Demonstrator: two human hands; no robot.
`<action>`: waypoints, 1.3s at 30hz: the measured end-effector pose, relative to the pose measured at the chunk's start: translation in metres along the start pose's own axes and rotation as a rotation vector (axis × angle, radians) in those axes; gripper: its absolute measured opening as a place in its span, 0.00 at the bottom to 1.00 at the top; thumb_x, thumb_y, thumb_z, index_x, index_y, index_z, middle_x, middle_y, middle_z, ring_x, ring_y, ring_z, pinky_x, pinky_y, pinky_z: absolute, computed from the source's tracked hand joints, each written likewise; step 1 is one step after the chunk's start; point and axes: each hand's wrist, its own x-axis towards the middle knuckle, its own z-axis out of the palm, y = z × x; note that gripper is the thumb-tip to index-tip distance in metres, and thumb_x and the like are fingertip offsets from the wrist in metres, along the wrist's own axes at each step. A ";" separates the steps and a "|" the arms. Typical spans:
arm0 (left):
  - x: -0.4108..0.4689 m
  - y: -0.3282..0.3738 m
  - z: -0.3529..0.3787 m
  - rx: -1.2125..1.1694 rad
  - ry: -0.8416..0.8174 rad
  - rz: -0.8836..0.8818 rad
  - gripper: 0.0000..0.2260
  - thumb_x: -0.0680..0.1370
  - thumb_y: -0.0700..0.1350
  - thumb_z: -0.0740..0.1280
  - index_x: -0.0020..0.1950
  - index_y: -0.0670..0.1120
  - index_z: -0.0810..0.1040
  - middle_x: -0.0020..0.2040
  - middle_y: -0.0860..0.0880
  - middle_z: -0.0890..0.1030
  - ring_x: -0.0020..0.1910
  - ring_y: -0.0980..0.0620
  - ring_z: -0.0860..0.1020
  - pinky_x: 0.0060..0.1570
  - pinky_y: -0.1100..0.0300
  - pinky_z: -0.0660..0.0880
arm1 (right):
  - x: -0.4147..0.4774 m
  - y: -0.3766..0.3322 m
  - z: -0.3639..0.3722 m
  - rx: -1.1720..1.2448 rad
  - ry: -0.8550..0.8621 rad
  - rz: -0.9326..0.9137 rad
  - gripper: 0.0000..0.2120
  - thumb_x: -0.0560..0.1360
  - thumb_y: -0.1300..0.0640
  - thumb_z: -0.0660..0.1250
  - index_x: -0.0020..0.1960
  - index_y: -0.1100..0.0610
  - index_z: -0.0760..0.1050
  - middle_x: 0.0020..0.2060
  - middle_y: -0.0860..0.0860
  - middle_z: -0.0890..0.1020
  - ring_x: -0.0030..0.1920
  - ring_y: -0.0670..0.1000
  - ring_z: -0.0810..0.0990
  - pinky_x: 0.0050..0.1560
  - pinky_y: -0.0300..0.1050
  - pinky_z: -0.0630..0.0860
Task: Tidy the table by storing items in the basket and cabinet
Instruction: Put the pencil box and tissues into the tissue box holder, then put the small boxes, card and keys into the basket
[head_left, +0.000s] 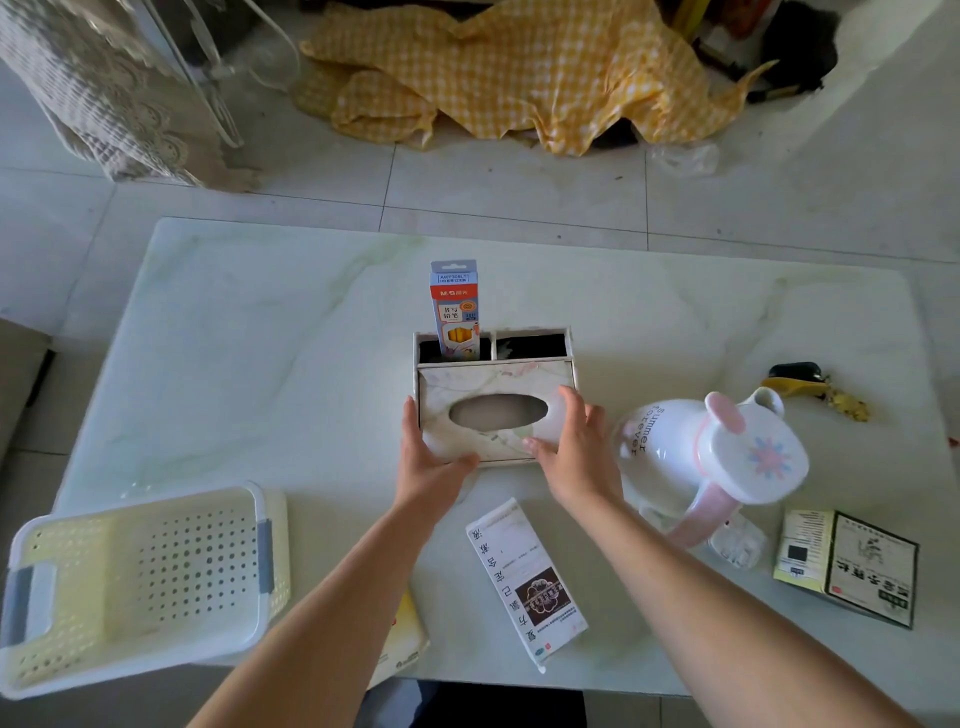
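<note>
A marbled tissue box organiser stands mid-table with an oval slot on top and two rear compartments. An orange-and-blue pencil box stands upright in the left compartment. My left hand grips the organiser's left front corner. My right hand grips its right front corner. An empty pale yellow perforated basket with grey handles sits at the table's front left. A long white medicine box lies flat just in front of the organiser, between my forearms.
A white and pink kettle stands right of the organiser, close to my right hand. A dark packet lies at the right front. A banana peel lies behind the kettle. A yellow-white pack shows under my left forearm.
</note>
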 end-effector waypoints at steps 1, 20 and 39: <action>0.001 0.000 0.000 0.028 0.001 0.008 0.48 0.68 0.41 0.75 0.77 0.59 0.47 0.76 0.50 0.63 0.72 0.48 0.67 0.69 0.48 0.67 | 0.002 -0.001 0.000 -0.007 -0.011 0.009 0.33 0.74 0.52 0.70 0.73 0.51 0.58 0.64 0.57 0.68 0.64 0.59 0.72 0.54 0.53 0.75; -0.051 -0.042 -0.203 0.439 0.666 -0.012 0.27 0.74 0.41 0.64 0.73 0.46 0.63 0.75 0.43 0.63 0.75 0.43 0.59 0.72 0.44 0.61 | -0.090 -0.114 0.104 0.215 -0.511 -0.110 0.21 0.75 0.51 0.64 0.66 0.53 0.70 0.58 0.54 0.78 0.60 0.55 0.77 0.57 0.44 0.71; -0.079 -0.125 -0.277 0.184 0.647 -0.247 0.28 0.72 0.32 0.63 0.71 0.47 0.65 0.67 0.44 0.71 0.53 0.51 0.70 0.49 0.57 0.72 | -0.118 -0.131 0.178 0.264 -0.282 0.021 0.09 0.74 0.60 0.62 0.54 0.57 0.68 0.41 0.48 0.76 0.40 0.51 0.76 0.34 0.42 0.71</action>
